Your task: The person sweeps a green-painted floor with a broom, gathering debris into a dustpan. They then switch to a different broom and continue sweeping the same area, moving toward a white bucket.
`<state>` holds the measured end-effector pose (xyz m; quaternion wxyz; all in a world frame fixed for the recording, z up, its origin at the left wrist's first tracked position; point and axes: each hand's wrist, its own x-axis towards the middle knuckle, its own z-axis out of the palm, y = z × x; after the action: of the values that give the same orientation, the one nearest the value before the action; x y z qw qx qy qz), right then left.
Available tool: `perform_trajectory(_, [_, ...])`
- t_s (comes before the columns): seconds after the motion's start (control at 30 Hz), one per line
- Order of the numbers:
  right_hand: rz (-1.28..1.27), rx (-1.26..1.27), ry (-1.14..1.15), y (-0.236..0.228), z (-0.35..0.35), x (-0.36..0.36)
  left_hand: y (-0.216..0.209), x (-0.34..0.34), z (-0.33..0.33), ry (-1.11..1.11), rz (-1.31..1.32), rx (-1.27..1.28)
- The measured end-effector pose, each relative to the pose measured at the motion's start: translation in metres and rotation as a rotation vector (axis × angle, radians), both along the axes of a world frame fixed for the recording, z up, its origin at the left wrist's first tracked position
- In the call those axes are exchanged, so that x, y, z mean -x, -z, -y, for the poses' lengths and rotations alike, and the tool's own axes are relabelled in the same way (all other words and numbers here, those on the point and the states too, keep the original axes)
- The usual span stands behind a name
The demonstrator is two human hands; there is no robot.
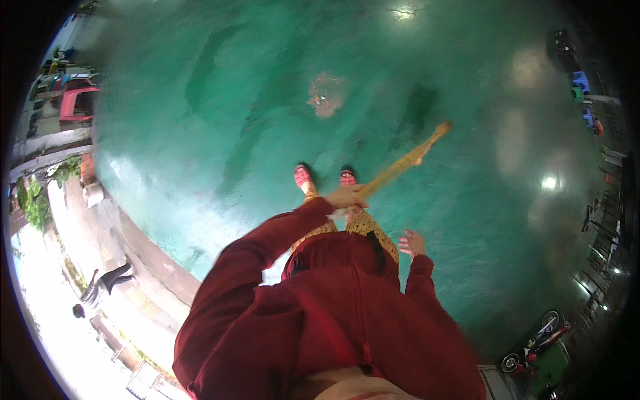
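Observation:
My left hand reaches across in front of my legs, closed around one end of a long, straw-coloured broom. The broom slants away to the far right over the green floor, and its far end is brownish and blurred. Whether that end touches the floor I cannot tell. Beside my right thigh, my right hand hangs with its fingers apart and nothing in it. Farther ahead, a small patch of pale brown debris lies on the floor.
Underfoot is a glossy green floor. A red plastic chair or stool stands at the far left. Someone in dark clothes is outside on the bright paving at left. A motorbike is parked at lower right; blue stools line the right edge.

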<state>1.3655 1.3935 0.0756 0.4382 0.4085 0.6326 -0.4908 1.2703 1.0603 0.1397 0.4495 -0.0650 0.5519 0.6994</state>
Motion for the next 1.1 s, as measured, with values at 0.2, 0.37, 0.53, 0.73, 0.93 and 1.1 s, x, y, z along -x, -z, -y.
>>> perform_trajectory(0.2, [0.016,-0.146,0.072,-0.050,-0.052,-0.064,0.067,0.086,-0.146,-0.213,0.649,-0.324])
perform_trajectory(0.37, [0.016,-0.161,0.204,-0.058,-0.108,-0.087,0.137,0.104,-0.086,-0.255,0.602,-0.417])
perform_trajectory(0.53, [-0.020,-0.133,0.317,-0.043,-0.127,-0.087,0.067,0.074,0.005,-0.440,0.719,-0.316])
perform_trajectory(0.73, [-0.092,-0.030,0.322,-0.040,-0.108,-0.043,-0.021,0.023,0.035,-0.626,0.462,0.130])
perform_trajectory(0.93, [-0.128,0.062,0.179,-0.040,-0.123,-0.047,-0.140,-0.036,0.016,-0.734,0.494,-0.087])
perform_trajectory(1.1, [-0.209,-0.013,-0.093,-0.148,-0.122,0.015,-0.194,-0.034,-0.008,-0.509,0.278,-0.175])
